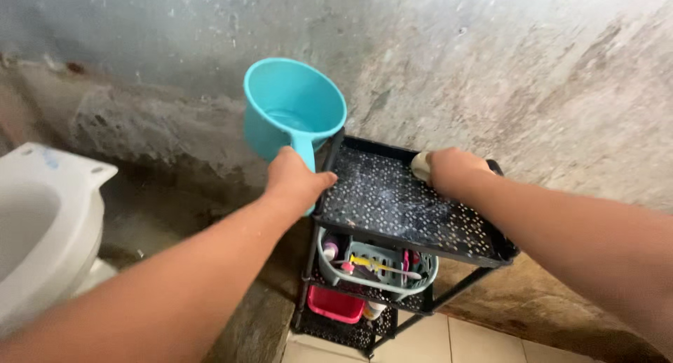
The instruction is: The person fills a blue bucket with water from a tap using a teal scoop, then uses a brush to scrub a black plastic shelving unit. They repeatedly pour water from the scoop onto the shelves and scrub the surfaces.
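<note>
My left hand [294, 180] grips the handle of a turquoise plastic dipper [291, 107], held up beside the left edge of a black perforated rack. A little water shows inside the dipper. My right hand [452, 170] presses a pale sponge or cloth [420, 165] on the wet top shelf [392, 202] of the rack, near its back right corner. Soapy streaks cover the shelf surface.
The rack's lower shelf holds a pale green basket [378, 268] with toothbrushes and small bottles; a red box [335, 305] sits below it. A white toilet [42, 223] stands at the left. A stained concrete wall [491, 68] runs behind; tiled floor [463, 342] shows at the bottom.
</note>
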